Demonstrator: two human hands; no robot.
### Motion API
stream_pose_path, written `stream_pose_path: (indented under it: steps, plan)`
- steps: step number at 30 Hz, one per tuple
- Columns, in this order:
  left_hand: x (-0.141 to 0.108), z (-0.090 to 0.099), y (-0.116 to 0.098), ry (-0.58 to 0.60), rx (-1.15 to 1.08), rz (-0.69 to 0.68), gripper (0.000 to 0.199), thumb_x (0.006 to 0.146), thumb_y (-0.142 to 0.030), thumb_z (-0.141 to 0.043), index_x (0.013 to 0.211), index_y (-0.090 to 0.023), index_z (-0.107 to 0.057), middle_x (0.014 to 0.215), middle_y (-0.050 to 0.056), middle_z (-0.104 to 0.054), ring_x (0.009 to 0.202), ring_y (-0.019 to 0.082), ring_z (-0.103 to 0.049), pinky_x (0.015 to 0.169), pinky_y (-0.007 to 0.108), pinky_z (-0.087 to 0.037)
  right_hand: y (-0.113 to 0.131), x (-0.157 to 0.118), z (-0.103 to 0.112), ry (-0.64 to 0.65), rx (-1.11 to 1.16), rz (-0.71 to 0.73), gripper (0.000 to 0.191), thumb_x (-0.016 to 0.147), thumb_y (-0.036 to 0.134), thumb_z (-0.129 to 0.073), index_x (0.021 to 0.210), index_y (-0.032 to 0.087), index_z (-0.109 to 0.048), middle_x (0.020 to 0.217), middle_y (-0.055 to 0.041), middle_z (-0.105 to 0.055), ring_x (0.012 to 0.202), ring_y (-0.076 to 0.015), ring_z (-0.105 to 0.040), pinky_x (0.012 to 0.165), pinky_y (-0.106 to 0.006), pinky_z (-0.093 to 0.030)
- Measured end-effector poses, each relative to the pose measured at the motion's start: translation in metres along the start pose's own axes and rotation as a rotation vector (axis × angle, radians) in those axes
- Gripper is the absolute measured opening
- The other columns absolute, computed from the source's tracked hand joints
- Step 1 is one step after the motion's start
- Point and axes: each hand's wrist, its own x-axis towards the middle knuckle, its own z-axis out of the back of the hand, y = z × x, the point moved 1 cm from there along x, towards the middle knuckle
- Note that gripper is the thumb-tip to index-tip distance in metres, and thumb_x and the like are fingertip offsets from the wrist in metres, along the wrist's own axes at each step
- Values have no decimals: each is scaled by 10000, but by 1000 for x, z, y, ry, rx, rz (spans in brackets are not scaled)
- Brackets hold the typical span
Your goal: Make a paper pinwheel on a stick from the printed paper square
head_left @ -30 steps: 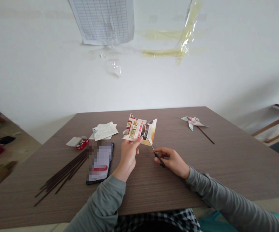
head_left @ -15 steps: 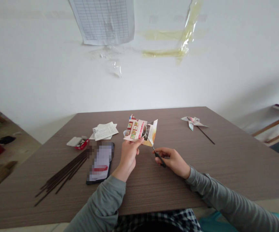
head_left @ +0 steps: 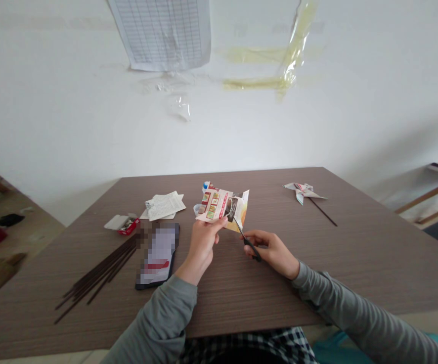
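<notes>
With the left grip (head_left: 203, 242), pinches the near edge of a printed paper (head_left: 219, 202) between thumb and fingers, at the middle of the frame, raised above the tabletop (head_left: 317, 288) and tilted, with red, white and dark printing and a yellow-orange patch toward the right edge. With the right grip (head_left: 271, 250), just right of the middle, clasps the black handles of scissors (head_left: 250, 246), fingers curled inward, and points up and leftward onto the lower right part of the printed paper. Shows one blade across the printed face, near the left thumb; cannot tell the exact place of the other.

Behind the printed paper, shows part of a small blue-and-white thing (head_left: 206, 185), too hidden to name. Left of the middle, has overlapping loose papers (head_left: 166, 206); farther left and slightly lower, an open red box (head_left: 128, 225), contents too small to tell. Below these, shows a phone (head_left: 158, 255) with a blurred screen and, beside it, thin dark sticks (head_left: 108, 264) fanned toward the lower left. At the right, shows a paper pinwheel (head_left: 305, 192) on a dark stick, well apart from both grips. At the top, has a gridded sheet (head_left: 168, 33) on the white wall (head_left: 71, 101) and, farther right, yellowed tape (head_left: 255, 82).
</notes>
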Motion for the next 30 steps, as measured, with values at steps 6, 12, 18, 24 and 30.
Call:
stream_pose_path:
  steps: [6,12,18,24,30]
  plan:
    - [0,0,0,3,5,-10,611,474,-332,-1235,959,-193,-891,901,49,-915,623,108,-617,470,197,-288,1,-1,-1,-8,26,-12,738,865,809,-1106,1216,175,-964,810,-68,-813,753,-255,-693,755,-440,-602]
    - [1,1,1,9,21,-14,636,484,-361,-1225,1009,-172,-919,941,68,-921,640,119,-636,482,203,-277,-4,1,0,3,45,-13,765,858,831,-1108,1237,184,-957,823,-41,-808,770,-239,-695,761,-411,-594]
    - [1,2,0,-4,8,-29,641,452,-386,-1247,956,-183,-906,896,53,-909,631,121,-635,467,207,-284,-5,1,1,41,101,-33,771,858,836,-1131,1261,204,-950,848,-28,-825,770,-221,-716,787,-394,-621]
    - [0,0,0,-9,36,1,558,481,-359,-1225,905,-191,-903,877,52,-910,619,115,-619,471,211,-266,-6,2,1,50,122,-32,806,854,868,-1131,1255,196,-938,842,-16,-822,765,-203,-710,787,-380,-615]
    - [-2,-1,0,-5,27,11,509,485,-314,-1203,872,-188,-896,846,45,-892,615,113,-592,480,220,-253,-3,2,0,35,116,-26,828,838,885,-1133,1238,188,-936,830,-12,-812,755,-203,-708,779,-380,-609]
